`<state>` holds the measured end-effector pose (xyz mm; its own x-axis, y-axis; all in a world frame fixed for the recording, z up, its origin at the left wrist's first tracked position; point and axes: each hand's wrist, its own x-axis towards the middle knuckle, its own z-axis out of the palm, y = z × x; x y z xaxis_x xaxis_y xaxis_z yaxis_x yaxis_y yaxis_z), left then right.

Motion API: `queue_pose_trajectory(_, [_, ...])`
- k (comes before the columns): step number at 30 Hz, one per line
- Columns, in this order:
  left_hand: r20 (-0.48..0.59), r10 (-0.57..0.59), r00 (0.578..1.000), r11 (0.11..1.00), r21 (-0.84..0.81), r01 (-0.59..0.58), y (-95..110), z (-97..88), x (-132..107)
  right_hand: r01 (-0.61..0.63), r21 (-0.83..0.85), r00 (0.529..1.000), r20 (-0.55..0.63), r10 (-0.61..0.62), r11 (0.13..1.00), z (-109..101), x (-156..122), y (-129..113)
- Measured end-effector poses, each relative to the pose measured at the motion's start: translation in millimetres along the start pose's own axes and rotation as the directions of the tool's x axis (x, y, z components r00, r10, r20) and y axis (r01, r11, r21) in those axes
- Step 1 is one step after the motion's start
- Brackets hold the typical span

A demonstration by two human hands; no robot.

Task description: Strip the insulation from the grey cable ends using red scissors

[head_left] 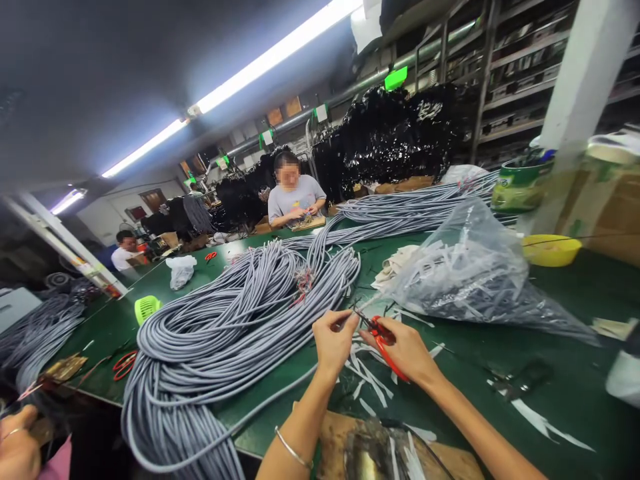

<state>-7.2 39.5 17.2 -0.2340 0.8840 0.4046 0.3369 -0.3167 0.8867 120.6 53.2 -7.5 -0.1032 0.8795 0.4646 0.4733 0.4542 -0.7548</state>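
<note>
Fingertips close to the cutter's nose

From where I stand, the worker's left hand [336, 340] is pinched, thumb against fingers, apparently on the end of a grey cable [275, 401] that runs up along the forearm from the lower left. The right hand [403, 343] is wrapped around red-handled cutters [387, 352], whose nose reaches right to those fingertips; whether its jaws are parted I can't tell. Both hands are above the green tabletop [440, 413], between the big cable coil [220, 320] and a clear plastic bag [460, 273] full of pale strips.

The plain danger, I'd judge, is a nip: if the cable slips in that pinch, or the squeeze comes off-line, the fingertips are right there. Too hard a bite could also nick whatever lies inside the sheath. And should the heavy coil slide toward the table edge, it could tug the cable out of the pinch. Loose white offcuts [370, 380] lie beneath the hands, where a small dropped piece might get lost.
</note>
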Motion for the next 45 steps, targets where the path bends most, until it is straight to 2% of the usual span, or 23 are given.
queue_pose_trajectory(8, [0.043, 0.081, 0.996, 0.992, 0.098, -0.085, 11, -7.6, 0, -0.021, 0.024, 0.999, 0.049, 0.020, 1.000, 2, -2, -3])
queue_pose_trajectory(21, [0.148, 0.129, 0.981, 0.965, 0.207, -0.158, 6, -10.8, 4, -0.023, 0.004, 0.999, 0.030, 0.023, 1.000, 5, -4, 1])
queue_pose_trajectory(33, [0.139, 0.079, 0.987, 0.975, 0.194, -0.106, 5, -9.8, 5, -0.042, -0.069, 0.994, 0.093, 0.048, 0.997, 5, -6, 6])
queue_pose_trajectory(41, [0.172, 0.015, 0.985, 0.993, 0.110, -0.035, 0, -12.3, 10, -0.069, -0.207, 0.993, 0.084, 0.088, 0.976, 2, -5, 3])
queue_pose_trajectory(45, [0.145, 0.035, 0.989, 0.994, 0.098, -0.050, 12, -14.4, 19, -0.076, -0.277, 0.989, 0.102, 0.108, 0.958, 0, -3, 2])
